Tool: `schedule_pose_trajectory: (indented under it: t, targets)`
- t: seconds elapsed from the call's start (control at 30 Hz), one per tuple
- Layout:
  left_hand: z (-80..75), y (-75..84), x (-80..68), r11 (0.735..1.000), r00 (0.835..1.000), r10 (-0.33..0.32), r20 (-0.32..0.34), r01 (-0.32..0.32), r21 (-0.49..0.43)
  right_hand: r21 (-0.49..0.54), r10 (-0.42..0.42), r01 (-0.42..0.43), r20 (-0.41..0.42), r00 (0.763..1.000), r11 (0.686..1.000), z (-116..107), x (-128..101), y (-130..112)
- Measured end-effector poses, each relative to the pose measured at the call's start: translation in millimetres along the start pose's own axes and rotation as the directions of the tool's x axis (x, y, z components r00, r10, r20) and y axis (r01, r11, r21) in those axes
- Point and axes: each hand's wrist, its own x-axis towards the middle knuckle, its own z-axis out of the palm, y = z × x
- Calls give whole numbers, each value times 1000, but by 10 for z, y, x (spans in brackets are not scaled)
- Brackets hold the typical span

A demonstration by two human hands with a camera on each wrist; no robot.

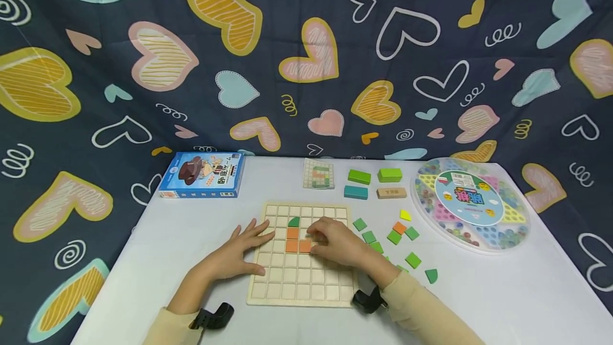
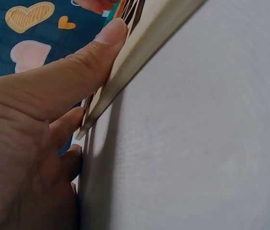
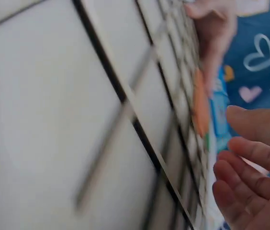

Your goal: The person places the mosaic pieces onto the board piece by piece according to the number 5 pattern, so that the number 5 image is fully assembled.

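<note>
The right hand (image 1: pixel 335 242) covered several cells near the middle of the wooden grid board (image 1: pixel 300 286), hiding anything under its fingers. The right-wrist view was motion-blurred. The pattern card (image 1: pixel 318 173) at the table's (image 1: pixel 503 302) far edge was too small to read.

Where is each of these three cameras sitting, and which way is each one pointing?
Head: worn on the head, looking forward and down at the table; shows the grid board, left hand, right hand and both sleeves.
Left wrist: low beside the board's edge, looking along it; shows the left hand's thumb against that edge.
Right wrist: skims the board's squares; shows right fingertips above them.
Shared: all three views show the board, and the orange tiles appear in head and right wrist.
</note>
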Motion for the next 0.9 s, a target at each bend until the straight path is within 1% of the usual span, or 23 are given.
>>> schedule_pose_trajectory:
  t: [0.13,0.23,0.37,0.43,0.5,0.57,0.67,0.8,0.9]
  targets:
    - [28,-20,-45,1000,1000,0,-6,0,-24,59,53,-49,-83,995,997,-172,-165,135]
    - [35,-28,-43,1000,1000,-2,-3,1,-15,88,106,-93,-154,982,992,-336,-362,322]
    - [29,-35,-19,1000,1000,-6,0,6,5,56,162,-152,-261,952,987,-519,-647,666]
    - [22,-31,-7,1000,1000,-7,1,7,5,34,194,-193,-287,938,981,-595,-779,845]
    - [17,-32,-3,1000,1000,-8,2,8,5,27,228,-230,-279,933,973,-657,-890,1007]
    - [15,-36,-3,1000,1000,-9,1,9,0,30,263,-264,-244,933,964,-706,-969,1129]
    - [24,-50,-1,1000,1000,-9,-1,9,-7,26,289,-289,-195,937,957,-751,-1023,1231]
    - [28,-65,2,1000,1000,-9,1,9,-16,-25,262,-271,-179,948,962,-770,-1013,1264]
    - [25,-66,8,1000,1000,-5,4,5,-14,-65,244,-260,-182,952,963,-781,-996,1272]
